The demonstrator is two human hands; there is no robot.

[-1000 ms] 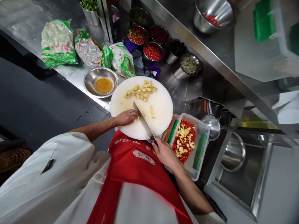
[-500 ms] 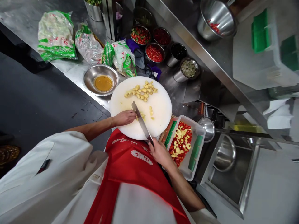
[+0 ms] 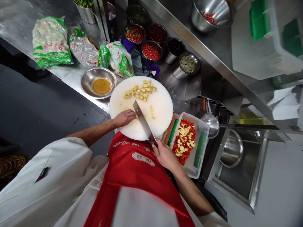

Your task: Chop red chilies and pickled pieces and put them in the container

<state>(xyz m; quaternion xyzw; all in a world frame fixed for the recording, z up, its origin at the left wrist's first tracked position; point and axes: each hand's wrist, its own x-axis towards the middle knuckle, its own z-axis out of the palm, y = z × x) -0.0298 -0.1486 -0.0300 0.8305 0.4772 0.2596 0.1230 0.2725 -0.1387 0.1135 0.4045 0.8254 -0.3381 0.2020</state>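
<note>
Your right hand (image 3: pixel 164 153) grips a wide-bladed knife (image 3: pixel 143 121) by its handle, the blade slanting across a round white cutting board (image 3: pixel 163 110). Your left hand (image 3: pixel 124 118) rests at the board's left side, fingertips bent close to the blade. Knobbly pale ginger (image 3: pixel 141 90) lies toward the far edge. Left of the board, a steel bowl (image 3: pixel 86 82) holds brown liquid; to the right, a clear plastic tub (image 3: pixel 203 126) holds chopped red peppers topped with pale yellow slices (image 3: pixel 184 138).

Our left hand (image 3: pixel 125 118) is near mid-frame, fingers curled, while our right hand (image 3: pixel 165 154), lower and rightward, is closed in a grip.
</note>
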